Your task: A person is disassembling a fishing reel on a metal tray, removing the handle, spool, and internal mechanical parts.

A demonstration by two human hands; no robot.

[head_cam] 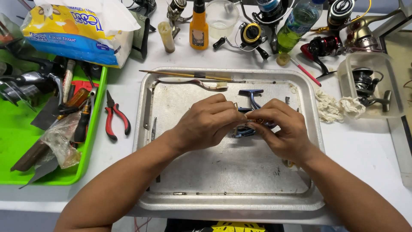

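Head view showed a white table [369,146] bearing a metal tray [223,172] at its centre, the biggest thing on it. At nine o'clock from that tray lay a green tray [17,137] heaped with tools, and at eleven o'clock a yellow and blue tissue pack [73,36]. Over the metal tray's middle the two hands met. The left hand [206,122] curled its fingers inward, and the right hand [281,126] did the same from three o'clock, both pinching a blue fishing-reel body [251,96] between them; most of the reel was hidden by the fingers, only its foot showing at twelve o'clock. A clear plastic tub [388,73] holding a dark reel sat at two o'clock of the tray, with a white rag [334,106] just beside it. An orange bottle [199,30] stood at twelve o'clock. Red-handled pliers [116,117] lay between the two trays. A thin brush [189,76] rested on the metal tray's far rim.
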